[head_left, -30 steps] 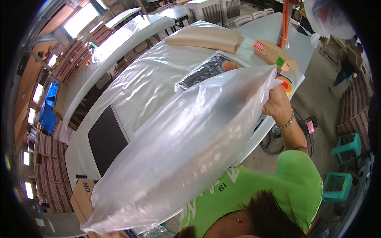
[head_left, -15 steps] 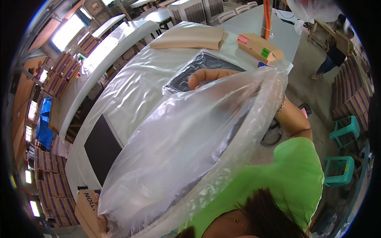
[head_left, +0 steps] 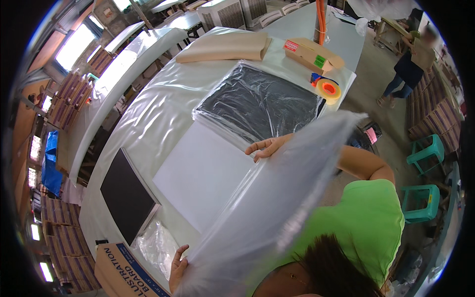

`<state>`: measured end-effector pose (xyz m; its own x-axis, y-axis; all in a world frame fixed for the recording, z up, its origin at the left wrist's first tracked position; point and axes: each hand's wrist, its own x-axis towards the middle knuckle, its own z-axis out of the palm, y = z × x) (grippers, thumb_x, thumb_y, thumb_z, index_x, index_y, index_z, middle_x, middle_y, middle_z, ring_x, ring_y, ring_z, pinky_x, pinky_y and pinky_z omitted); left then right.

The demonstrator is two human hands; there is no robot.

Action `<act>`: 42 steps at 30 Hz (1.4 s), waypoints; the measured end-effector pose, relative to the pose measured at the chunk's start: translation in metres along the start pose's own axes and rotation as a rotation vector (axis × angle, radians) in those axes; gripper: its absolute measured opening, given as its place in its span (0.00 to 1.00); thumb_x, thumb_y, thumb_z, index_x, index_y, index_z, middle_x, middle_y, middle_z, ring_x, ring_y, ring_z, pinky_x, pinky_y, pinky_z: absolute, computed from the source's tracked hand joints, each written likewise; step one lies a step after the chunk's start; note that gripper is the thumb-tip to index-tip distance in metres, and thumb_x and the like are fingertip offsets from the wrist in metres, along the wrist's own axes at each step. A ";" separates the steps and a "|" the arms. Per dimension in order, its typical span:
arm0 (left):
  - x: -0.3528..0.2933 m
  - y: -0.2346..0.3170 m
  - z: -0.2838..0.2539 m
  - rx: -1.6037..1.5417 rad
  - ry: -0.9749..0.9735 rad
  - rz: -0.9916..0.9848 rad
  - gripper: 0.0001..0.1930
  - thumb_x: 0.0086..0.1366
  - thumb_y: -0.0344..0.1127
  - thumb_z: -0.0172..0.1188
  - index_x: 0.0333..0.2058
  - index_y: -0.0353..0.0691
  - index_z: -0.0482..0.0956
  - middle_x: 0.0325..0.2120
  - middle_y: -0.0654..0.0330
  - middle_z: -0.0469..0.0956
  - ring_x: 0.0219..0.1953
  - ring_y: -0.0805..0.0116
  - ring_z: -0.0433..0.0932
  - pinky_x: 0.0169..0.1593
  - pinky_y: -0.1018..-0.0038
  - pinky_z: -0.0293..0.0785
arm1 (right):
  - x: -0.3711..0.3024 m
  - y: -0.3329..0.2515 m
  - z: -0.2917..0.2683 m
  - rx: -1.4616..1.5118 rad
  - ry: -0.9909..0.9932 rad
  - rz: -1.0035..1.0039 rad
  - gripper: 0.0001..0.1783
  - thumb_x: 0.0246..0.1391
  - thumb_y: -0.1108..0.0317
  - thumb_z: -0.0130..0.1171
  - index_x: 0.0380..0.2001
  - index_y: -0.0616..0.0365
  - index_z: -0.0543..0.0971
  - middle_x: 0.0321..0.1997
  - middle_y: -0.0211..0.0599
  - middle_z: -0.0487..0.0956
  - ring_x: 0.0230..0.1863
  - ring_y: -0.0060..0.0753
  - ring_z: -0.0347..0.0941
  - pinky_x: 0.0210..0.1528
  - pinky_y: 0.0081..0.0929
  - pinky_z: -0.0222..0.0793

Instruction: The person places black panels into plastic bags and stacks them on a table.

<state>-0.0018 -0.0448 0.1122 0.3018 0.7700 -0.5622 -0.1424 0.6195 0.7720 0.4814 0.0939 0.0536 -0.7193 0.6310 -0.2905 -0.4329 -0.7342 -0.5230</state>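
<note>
Clear plastic (head_left: 277, 213) has swung toward the green shirt (head_left: 368, 210), off the tabletop (head_left: 158, 94), so the wrapped black stack (head_left: 262, 101) shows nearly whole and the plain white sheet (head_left: 198, 171) beside it lies largely uncovered, within reach. Hands well apart at the plastic's edge, right hand (head_left: 271, 147) near the stack, left hand (head_left: 177, 269) lower down, fingers part-curled; whether either grips it, cannot tell.

The white board (head_left: 198, 173) looks smooth and matt. Beyond it, glossy, crinkled clear plastic (head_left: 232, 84) wraps a black panel (head_left: 277, 101); left of it lies a matt black stack (head_left: 126, 190). Right of it, the blurred, translucent plastic bag (head_left: 277, 208) seems glossy.
</note>
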 end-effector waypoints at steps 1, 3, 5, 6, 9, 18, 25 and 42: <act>0.009 -0.009 -0.004 -0.004 0.001 -0.005 0.21 0.65 0.32 0.50 0.56 0.39 0.59 0.38 0.56 0.74 0.40 0.69 0.75 0.44 0.68 0.75 | -0.003 0.003 0.007 -0.099 0.023 0.022 0.23 0.56 0.70 0.56 0.54 0.57 0.65 0.38 0.25 0.76 0.35 0.18 0.75 0.37 0.16 0.73; 0.022 -0.025 -0.008 -0.010 0.023 -0.012 0.20 0.66 0.33 0.50 0.55 0.39 0.60 0.34 0.57 0.75 0.36 0.71 0.76 0.41 0.70 0.76 | 0.013 0.030 -0.059 -0.161 0.078 -0.006 0.22 0.57 0.68 0.55 0.54 0.55 0.65 0.35 0.23 0.74 0.32 0.16 0.73 0.34 0.15 0.72; 0.033 -0.039 -0.009 -0.030 0.071 0.004 0.21 0.66 0.33 0.50 0.56 0.38 0.59 0.34 0.57 0.75 0.36 0.71 0.76 0.41 0.71 0.76 | 0.017 0.036 -0.063 -0.199 0.126 0.021 0.24 0.55 0.68 0.56 0.55 0.52 0.64 0.33 0.25 0.73 0.30 0.17 0.72 0.33 0.17 0.71; 0.039 -0.044 -0.009 -0.037 0.085 0.016 0.21 0.66 0.33 0.50 0.56 0.38 0.59 0.34 0.57 0.75 0.36 0.71 0.76 0.41 0.71 0.76 | 0.016 0.039 -0.065 -0.176 0.141 0.021 0.24 0.55 0.68 0.57 0.55 0.51 0.64 0.33 0.26 0.73 0.30 0.18 0.72 0.33 0.18 0.71; 0.054 -0.058 -0.007 -0.045 0.128 0.047 0.21 0.66 0.33 0.50 0.56 0.38 0.59 0.33 0.57 0.75 0.36 0.70 0.76 0.41 0.71 0.75 | 0.010 0.046 -0.065 -0.164 0.237 0.029 0.27 0.53 0.68 0.59 0.55 0.51 0.64 0.33 0.27 0.73 0.29 0.20 0.71 0.33 0.21 0.71; 0.089 -0.085 0.002 -0.031 0.201 0.108 0.21 0.66 0.34 0.49 0.56 0.36 0.58 0.32 0.56 0.74 0.36 0.70 0.74 0.40 0.71 0.74 | 0.036 0.094 -0.116 -0.509 0.530 -0.195 0.21 0.52 0.66 0.60 0.50 0.53 0.70 0.30 0.25 0.73 0.28 0.17 0.68 0.30 0.19 0.65; 0.101 -0.099 0.004 0.001 0.277 0.157 0.22 0.67 0.34 0.49 0.56 0.36 0.58 0.32 0.56 0.73 0.35 0.69 0.73 0.40 0.72 0.73 | 0.070 0.132 -0.135 -1.073 1.006 -0.569 0.09 0.46 0.72 0.62 0.33 0.57 0.78 0.30 0.33 0.74 0.30 0.24 0.71 0.36 0.24 0.66; 0.103 -0.119 -0.011 0.249 0.737 0.421 0.23 0.68 0.36 0.48 0.57 0.33 0.56 0.30 0.56 0.71 0.35 0.68 0.71 0.40 0.73 0.70 | -0.016 0.085 -0.071 -1.175 0.583 -0.732 0.17 0.55 0.67 0.52 0.48 0.58 0.73 0.51 0.38 0.69 0.55 0.31 0.64 0.56 0.30 0.62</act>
<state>0.0360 -0.0375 -0.0406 -0.4264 0.8825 -0.1984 0.1302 0.2770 0.9520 0.4947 0.0394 -0.0428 -0.1093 0.9755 0.1909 0.2833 0.2146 -0.9347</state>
